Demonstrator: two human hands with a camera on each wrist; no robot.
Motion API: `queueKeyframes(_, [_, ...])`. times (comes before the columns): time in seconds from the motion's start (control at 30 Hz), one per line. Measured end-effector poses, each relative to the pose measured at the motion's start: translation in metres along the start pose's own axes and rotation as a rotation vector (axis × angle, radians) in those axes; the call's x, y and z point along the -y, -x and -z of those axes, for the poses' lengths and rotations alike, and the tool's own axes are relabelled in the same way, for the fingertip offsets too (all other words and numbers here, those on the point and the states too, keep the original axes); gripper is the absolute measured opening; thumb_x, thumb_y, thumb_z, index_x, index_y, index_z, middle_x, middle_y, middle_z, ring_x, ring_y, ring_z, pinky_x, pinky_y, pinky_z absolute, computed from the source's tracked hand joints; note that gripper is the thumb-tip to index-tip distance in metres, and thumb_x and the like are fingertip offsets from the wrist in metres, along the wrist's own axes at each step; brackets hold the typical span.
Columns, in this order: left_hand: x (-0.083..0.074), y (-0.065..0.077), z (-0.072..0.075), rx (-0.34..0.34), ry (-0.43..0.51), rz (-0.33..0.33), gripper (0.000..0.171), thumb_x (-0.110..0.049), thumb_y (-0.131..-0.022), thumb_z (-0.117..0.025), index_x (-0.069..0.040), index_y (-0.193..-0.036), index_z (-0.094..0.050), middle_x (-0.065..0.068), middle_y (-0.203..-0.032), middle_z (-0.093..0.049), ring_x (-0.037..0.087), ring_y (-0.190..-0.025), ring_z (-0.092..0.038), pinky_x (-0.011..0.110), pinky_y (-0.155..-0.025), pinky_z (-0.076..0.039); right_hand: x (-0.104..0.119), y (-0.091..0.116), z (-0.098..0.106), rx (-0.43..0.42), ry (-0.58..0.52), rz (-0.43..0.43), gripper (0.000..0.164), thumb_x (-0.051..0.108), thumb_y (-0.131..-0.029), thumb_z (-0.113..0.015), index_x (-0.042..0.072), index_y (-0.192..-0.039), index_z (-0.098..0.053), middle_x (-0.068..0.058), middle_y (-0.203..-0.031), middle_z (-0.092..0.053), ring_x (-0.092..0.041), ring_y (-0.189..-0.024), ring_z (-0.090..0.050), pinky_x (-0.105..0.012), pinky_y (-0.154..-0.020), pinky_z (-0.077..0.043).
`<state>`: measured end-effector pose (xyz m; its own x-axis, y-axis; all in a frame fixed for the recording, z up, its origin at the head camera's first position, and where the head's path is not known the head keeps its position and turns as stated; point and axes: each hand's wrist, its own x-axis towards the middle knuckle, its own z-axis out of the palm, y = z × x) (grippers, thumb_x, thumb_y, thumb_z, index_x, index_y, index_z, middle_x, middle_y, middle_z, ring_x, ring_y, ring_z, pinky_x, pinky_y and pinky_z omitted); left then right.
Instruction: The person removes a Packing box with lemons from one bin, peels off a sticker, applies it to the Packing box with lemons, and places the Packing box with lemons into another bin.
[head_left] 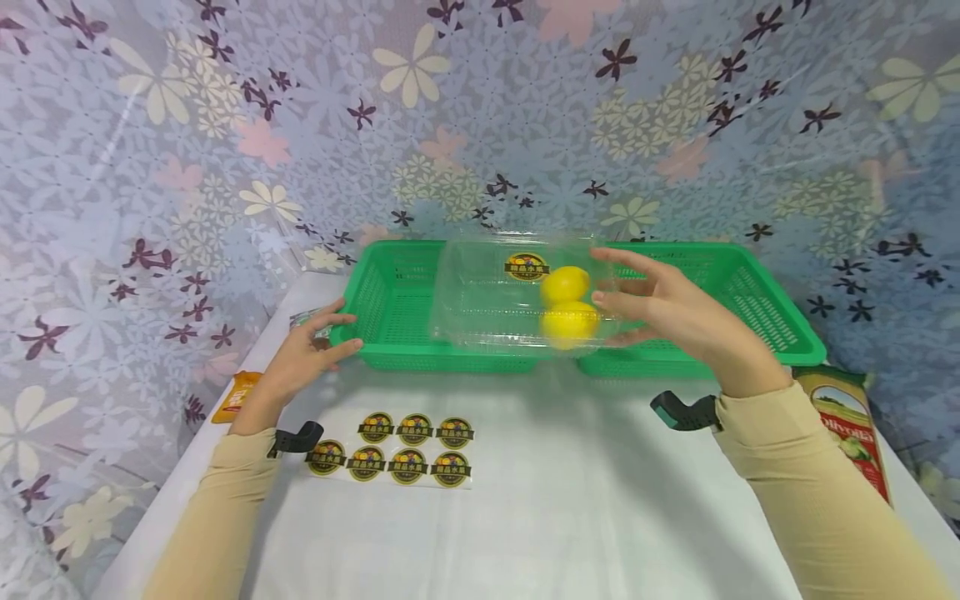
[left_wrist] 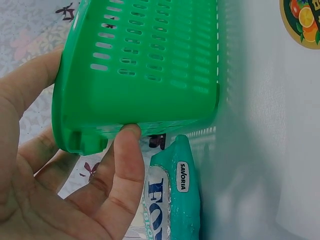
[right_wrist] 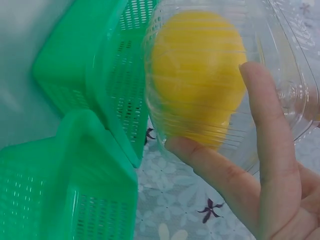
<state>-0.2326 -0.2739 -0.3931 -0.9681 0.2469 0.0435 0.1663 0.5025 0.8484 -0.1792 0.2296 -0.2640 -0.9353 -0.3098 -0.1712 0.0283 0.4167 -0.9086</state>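
Note:
My right hand holds a clear plastic box by its right end, raised in front of two green baskets. Through its wall show two yellow lemons, gathered at the right end. A round fruit sticker is on the box. In the right wrist view, two fingertips press the clear wall beside a lemon. My left hand grips the left end of the left green basket. In the left wrist view, one fingertip touches its outer wall while another finger passes behind the rim.
The right green basket stands alongside, partly behind my right hand. A sheet of several round stickers lies on the white table. An orange packet lies at left, a teal packet by the left basket, a red-and-green bag at right.

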Motion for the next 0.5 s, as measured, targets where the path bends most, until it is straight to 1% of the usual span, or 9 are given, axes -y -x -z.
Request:
queueKeyframes(0.1, [-0.001,0.001,0.001,0.002,0.0,0.006,0.061,-0.028,-0.104,-0.074,-0.003,-0.156,-0.054,0.0,-0.182,-0.017,0.009,-0.079,-0.067,0.039,-0.079,-0.065,0.003,-0.013,-0.003,0.006,-0.012,-0.005,0.076,0.036,-0.106,-0.07,0.04,-0.17,-0.028,-0.019,-0.175,-0.031,-0.041,-0.15,-0.051,-0.055,-0.099,-0.063])
queueKeyframes(0.2, [-0.003,0.002,0.001,0.007,0.002,0.014,0.061,-0.028,-0.105,-0.074,-0.003,-0.156,-0.053,-0.001,-0.182,-0.017,0.01,-0.081,-0.068,0.04,-0.081,-0.065,0.007,-0.025,-0.005,0.01,-0.02,-0.006,0.074,0.032,-0.108,-0.068,0.039,-0.17,-0.029,-0.019,-0.173,-0.034,-0.042,-0.146,-0.055,-0.055,-0.1,-0.063])
queueKeyframes(0.33, [-0.003,0.001,0.001,0.009,0.008,0.018,0.061,-0.028,-0.104,-0.074,-0.003,-0.156,-0.053,-0.001,-0.182,-0.016,0.008,-0.082,-0.068,0.04,-0.082,-0.066,0.012,-0.042,-0.007,0.023,-0.034,-0.001,0.072,0.027,-0.109,-0.066,0.037,-0.17,-0.029,-0.019,-0.17,-0.039,-0.043,-0.142,-0.058,-0.054,-0.099,-0.063])
queueKeyframes(0.5, [-0.003,0.001,0.0,0.009,0.015,0.019,0.061,-0.027,-0.104,-0.074,-0.003,-0.156,-0.053,-0.001,-0.182,-0.016,0.008,-0.081,-0.068,0.039,-0.081,-0.065,0.017,-0.065,-0.012,0.059,-0.061,0.007,0.073,0.024,-0.109,-0.065,0.034,-0.171,-0.028,-0.021,-0.17,-0.037,-0.043,-0.145,-0.055,-0.058,-0.104,-0.06])
